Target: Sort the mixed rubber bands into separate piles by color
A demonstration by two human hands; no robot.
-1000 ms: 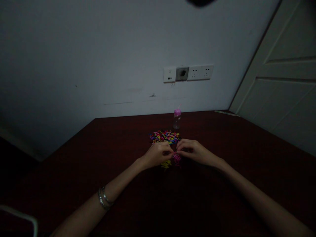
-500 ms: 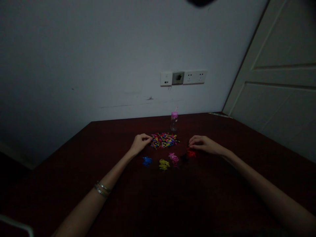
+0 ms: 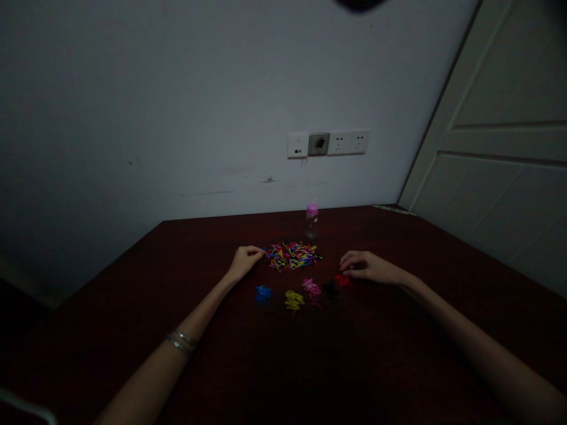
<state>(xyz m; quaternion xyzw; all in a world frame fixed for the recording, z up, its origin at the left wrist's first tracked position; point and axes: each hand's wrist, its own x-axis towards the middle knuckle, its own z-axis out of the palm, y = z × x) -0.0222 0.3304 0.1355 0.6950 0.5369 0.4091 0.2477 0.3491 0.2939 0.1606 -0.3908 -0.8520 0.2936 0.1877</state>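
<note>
A mixed heap of small coloured rubber bands (image 3: 293, 256) lies on the dark red table. At its left edge my left hand (image 3: 246, 260) is closed in a pinch, with a bit of blue rubber band at its fingertips. My right hand (image 3: 365, 265) hovers by the small red pile (image 3: 343, 280), its thumb and fingers a little apart and no band visible in them. Nearer to me lie sorted piles: blue bands (image 3: 263, 294), yellow bands (image 3: 294, 300), pink bands (image 3: 312, 288) and black bands (image 3: 330, 288), the last hard to make out.
Behind the heap stands a clear bottle with a pink lid (image 3: 312, 222). The table (image 3: 212, 236) meets a pale wall (image 3: 221, 118) with sockets (image 3: 348, 142) on it. To the right is a panelled door (image 3: 500, 153).
My left hand has drawn slightly left from the heap, with a blue bit now showing at its fingertips. My right hand's fingers have lifted a little off the red pile.
</note>
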